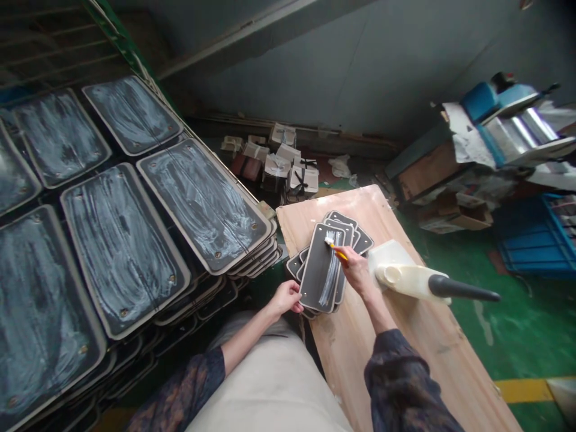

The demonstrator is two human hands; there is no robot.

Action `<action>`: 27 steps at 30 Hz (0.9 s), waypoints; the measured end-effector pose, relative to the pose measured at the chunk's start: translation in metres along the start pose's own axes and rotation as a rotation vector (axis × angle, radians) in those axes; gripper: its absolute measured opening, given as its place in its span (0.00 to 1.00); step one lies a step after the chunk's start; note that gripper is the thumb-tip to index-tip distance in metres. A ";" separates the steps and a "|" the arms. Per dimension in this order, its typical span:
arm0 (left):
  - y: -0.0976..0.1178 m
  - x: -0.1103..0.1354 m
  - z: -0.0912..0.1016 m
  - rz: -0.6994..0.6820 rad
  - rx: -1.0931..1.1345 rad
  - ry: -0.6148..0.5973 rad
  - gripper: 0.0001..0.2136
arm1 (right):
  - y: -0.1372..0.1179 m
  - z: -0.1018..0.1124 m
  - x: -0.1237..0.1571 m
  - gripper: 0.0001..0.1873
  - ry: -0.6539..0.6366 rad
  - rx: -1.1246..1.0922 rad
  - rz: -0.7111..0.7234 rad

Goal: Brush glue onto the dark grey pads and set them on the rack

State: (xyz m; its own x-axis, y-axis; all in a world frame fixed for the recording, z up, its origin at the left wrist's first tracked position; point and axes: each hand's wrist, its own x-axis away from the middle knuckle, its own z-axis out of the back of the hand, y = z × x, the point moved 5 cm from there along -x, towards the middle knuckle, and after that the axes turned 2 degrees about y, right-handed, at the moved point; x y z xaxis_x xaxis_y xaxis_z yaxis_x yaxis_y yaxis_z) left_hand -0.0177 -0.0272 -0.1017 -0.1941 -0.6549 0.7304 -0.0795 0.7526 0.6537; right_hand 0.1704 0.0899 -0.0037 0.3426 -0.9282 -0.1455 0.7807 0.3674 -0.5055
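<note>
My right hand [357, 269] is closed round a small brush with a yellow handle [339, 252], its white bristles touching a dark rectangular panel [314, 273]. A streak of white paste [332, 273] runs along the right part of this panel. The panel has rounded corners, a pale rim and small holes, and it lies on top of a loose, fanned stack of similar panels [363, 241]. My left hand [288, 298] pinches the lower left edge of the top panel between thumb and fingers. Just right of my right hand stands a whitish plastic bottle with a black nozzle [407, 281].
The stack rests on a wooden board [355, 354]. At the left, a layered rack [227, 287] holds several larger panels [123, 246] smeared with white paste. Bundled pale pieces [288, 165] lie by the wall. A blue crate [526, 237] and cardboard box [465, 211] stand at right.
</note>
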 end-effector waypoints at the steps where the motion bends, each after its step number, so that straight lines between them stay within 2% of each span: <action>1: 0.000 0.000 0.000 0.002 0.003 -0.001 0.07 | -0.008 0.000 0.012 0.12 -0.048 -0.017 0.006; 5: 0.001 0.001 0.002 0.003 0.014 -0.007 0.07 | -0.044 0.007 0.061 0.11 -0.279 -0.180 -0.013; 7: 0.001 0.001 0.002 0.002 0.016 -0.011 0.07 | -0.060 0.010 0.075 0.10 -0.414 -0.278 -0.028; 9: 0.001 0.001 0.001 0.000 0.014 -0.013 0.07 | -0.068 0.012 0.078 0.09 -0.512 -0.346 -0.040; 12: 0.001 0.000 0.001 -0.001 0.001 -0.019 0.04 | -0.060 0.008 0.059 0.08 -0.547 -0.411 -0.051; 15: 0.001 -0.002 0.001 -0.004 -0.009 -0.023 0.04 | -0.032 -0.001 0.026 0.12 -0.445 -0.466 -0.079; 20: 0.001 -0.004 0.003 -0.027 0.005 -0.015 0.05 | 0.012 -0.003 -0.024 0.14 -0.095 -0.354 -0.089; 23: 0.002 -0.004 0.003 -0.040 0.014 -0.017 0.06 | 0.016 0.001 -0.042 0.13 0.057 -0.222 -0.049; 27: 0.001 -0.006 0.004 -0.048 0.016 -0.018 0.08 | 0.013 -0.003 -0.058 0.13 0.133 -0.145 -0.006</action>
State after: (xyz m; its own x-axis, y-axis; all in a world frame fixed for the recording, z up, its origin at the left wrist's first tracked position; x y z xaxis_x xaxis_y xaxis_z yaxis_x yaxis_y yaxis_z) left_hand -0.0201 -0.0224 -0.1066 -0.2072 -0.6889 0.6946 -0.1052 0.7216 0.6843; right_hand 0.1591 0.1483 -0.0042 0.2581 -0.9337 -0.2483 0.6960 0.3580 -0.6225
